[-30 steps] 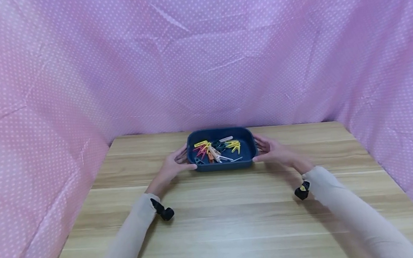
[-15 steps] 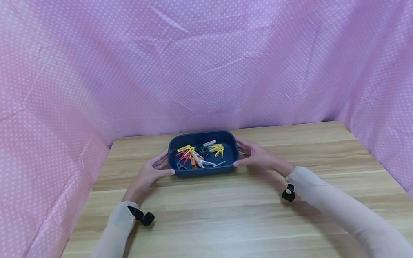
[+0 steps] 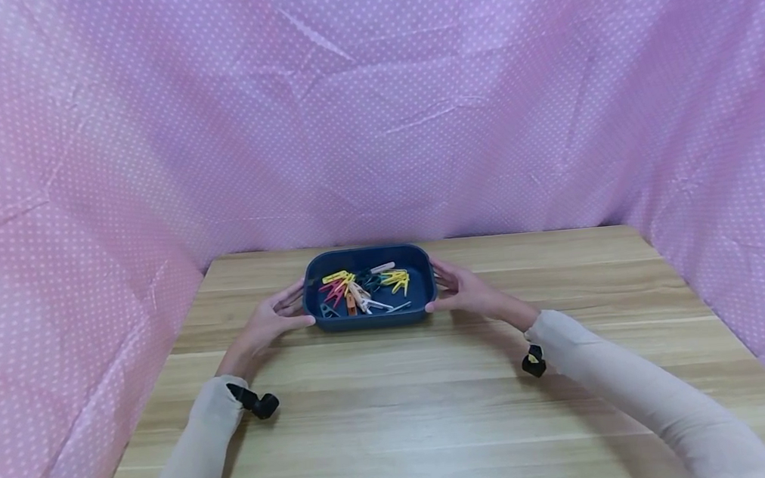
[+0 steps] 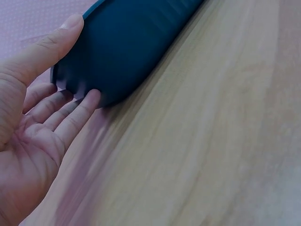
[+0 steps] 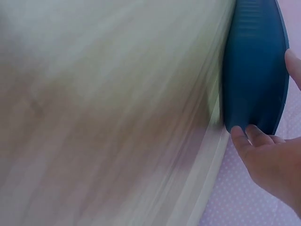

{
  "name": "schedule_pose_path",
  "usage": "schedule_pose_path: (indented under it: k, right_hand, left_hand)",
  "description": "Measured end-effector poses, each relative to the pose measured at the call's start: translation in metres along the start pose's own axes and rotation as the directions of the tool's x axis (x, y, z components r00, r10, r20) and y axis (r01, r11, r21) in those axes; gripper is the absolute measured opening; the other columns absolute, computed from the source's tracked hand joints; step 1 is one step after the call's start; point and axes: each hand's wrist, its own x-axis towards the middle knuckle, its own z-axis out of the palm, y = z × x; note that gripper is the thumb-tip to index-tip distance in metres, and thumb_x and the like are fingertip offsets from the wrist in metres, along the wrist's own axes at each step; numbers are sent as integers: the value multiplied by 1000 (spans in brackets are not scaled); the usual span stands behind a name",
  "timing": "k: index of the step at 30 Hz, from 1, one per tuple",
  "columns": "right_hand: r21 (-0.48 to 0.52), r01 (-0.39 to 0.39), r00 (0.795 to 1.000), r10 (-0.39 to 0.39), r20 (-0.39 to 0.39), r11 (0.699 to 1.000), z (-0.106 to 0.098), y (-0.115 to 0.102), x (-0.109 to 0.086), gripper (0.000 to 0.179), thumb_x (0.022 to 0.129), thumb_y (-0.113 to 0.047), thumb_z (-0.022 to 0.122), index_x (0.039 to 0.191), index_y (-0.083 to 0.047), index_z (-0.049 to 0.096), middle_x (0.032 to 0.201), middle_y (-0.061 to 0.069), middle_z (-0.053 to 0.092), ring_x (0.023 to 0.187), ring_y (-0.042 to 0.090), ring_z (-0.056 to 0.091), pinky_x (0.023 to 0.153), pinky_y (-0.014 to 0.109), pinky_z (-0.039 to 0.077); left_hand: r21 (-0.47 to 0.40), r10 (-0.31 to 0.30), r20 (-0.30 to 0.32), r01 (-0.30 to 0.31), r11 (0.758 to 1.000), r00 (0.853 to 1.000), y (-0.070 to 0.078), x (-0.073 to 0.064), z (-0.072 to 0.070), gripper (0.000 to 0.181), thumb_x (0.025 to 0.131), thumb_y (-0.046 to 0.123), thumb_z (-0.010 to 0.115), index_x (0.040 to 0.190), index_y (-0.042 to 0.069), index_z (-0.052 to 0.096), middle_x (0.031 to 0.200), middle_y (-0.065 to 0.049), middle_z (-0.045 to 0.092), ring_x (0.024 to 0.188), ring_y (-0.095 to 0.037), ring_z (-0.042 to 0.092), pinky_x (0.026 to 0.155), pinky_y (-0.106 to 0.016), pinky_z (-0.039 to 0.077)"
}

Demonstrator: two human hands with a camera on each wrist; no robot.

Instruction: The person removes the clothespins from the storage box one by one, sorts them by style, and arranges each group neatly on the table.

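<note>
A dark blue rectangular bin (image 3: pixel 374 321) sits near the far edge of the table, with its end walls between my two hands. Several clothespins lie inside: yellow clothespins (image 3: pixel 396 278), a pink clothespin (image 3: pixel 334 292), an orange clothespin (image 3: pixel 350 303), plus pale and dark ones. My left hand (image 3: pixel 270 323) touches the left end, its thumb at the front corner of the rim and its extended fingers against the end wall (image 4: pixel 117 52). On the opposite end, my right hand (image 3: pixel 470 290) does likewise, fingertips low on the wall (image 5: pixel 256 70) and thumb at the rim.
The wood-grain table (image 3: pixel 398 420) reaches from the bin toward me. Behind it and along both sides hangs a pink polka-dot cloth (image 3: pixel 372 118). A small black camera (image 3: pixel 263 406) is strapped at my left wrist, another black camera (image 3: pixel 533 362) at my right.
The bin with its clothespins has moved left and slightly toward me, and both hands have travelled with it, staying at its ends. Most of this shift came in the first half second.
</note>
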Motion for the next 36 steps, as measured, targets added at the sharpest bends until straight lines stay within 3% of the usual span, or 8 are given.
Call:
schedule_pose_path:
  k: [5,11,15,18,22,27,32,36]
  right_hand:
    - [-15,-4,1000,4,1,1000,0,-1,-1,101,89,-7,79,164,-7,12,171,13,15,154,37,26,120,55,33]
    - [-52,-1,1000,1,4,999,-2,-3,-1,100,90,-9,79,164,-6,12,171,14,15,155,39,25,120,58,30]
    - [-90,-1,1000,2,10,996,-3,-7,0,99,90,-9,78,163,-3,13,170,16,17,154,41,25,121,60,28]
    - [-184,-4,1000,5,5,983,-3,-13,2,96,90,-11,79,162,-1,17,169,18,21,153,41,28,120,62,30]
    - [-368,-16,1000,5,-29,930,-5,-24,3,93,88,-21,82,160,1,26,165,21,31,151,41,32,118,62,34]
    - [-502,-1,998,-28,-49,865,-6,-42,10,90,86,-28,84,157,-3,36,161,19,40,150,38,36,120,57,34]
    - [-614,56,997,-80,-13,787,2,-58,24,81,86,-33,83,153,-8,46,156,16,49,145,34,45,120,53,37]
    - [-668,96,995,-83,53,738,16,-65,38,75,88,-33,81,151,-10,49,154,15,51,142,34,49,118,52,40]
  left_hand:
    - [92,-29,-7,30,995,1000,6,1,-2,90,85,13,84,160,16,34,166,-10,34,146,-36,42,107,-27,49]
    - [180,-26,36,19,983,999,12,12,-3,100,84,25,86,163,30,25,170,-4,23,150,-37,37,122,-55,30]
    - [217,-13,91,-8,976,996,15,21,-4,103,85,23,84,165,30,19,172,-4,15,154,-39,26,124,-58,23]
    - [264,-2,133,-33,964,991,18,25,-4,106,86,21,84,165,26,15,173,-2,7,157,-41,16,125,-60,19]
    - [308,-25,176,-31,951,984,23,28,-5,111,83,24,86,166,24,12,174,3,-2,157,-43,11,125,-61,17]
    - [375,-75,202,-6,927,976,28,29,-8,114,83,29,87,166,27,9,173,4,-2,158,-41,10,124,-64,15]
    - [447,-68,203,-31,894,977,31,30,-11,116,81,34,88,165,31,9,174,4,-2,159,-36,6,124,-66,12]
    - [438,-66,205,-32,898,977,30,31,-11,117,80,36,88,165,32,9,173,6,-1,159,-35,6,124,-67,11]
